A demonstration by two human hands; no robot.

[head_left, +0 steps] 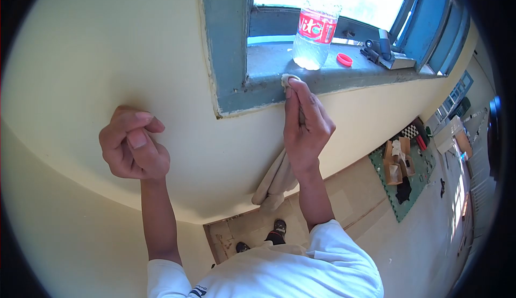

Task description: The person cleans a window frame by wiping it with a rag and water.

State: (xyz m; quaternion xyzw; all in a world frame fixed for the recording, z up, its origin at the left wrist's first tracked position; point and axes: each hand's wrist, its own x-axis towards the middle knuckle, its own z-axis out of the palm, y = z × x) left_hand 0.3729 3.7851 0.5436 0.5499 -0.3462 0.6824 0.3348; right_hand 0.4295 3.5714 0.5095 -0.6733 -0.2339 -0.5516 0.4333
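Note:
My right hand [309, 123] pinches a beige cloth [272, 177] just below the front edge of the blue windowsill. A small end of the cloth shows at my fingertips by the sill, and the rest hangs down behind my wrist. My left hand [131, 143] is raised in front of the cream wall [80, 45], fingers curled and thumb folded in, with nothing visible in it. On the sill [263, 64], above my right hand, stands a clear plastic bottle [317, 29] with a red label, holding some liquid. A red bottle cap [344, 59] lies to its right.
Farther right on the sill lie a dark device [384, 45] and a flat box [400, 62]. The blue window frame [223, 40] borders the wall. Below right, an open cardboard box [395, 163] sits on a green mat [424, 171] with scattered items. My shoes [279, 226] stand on the tiled floor.

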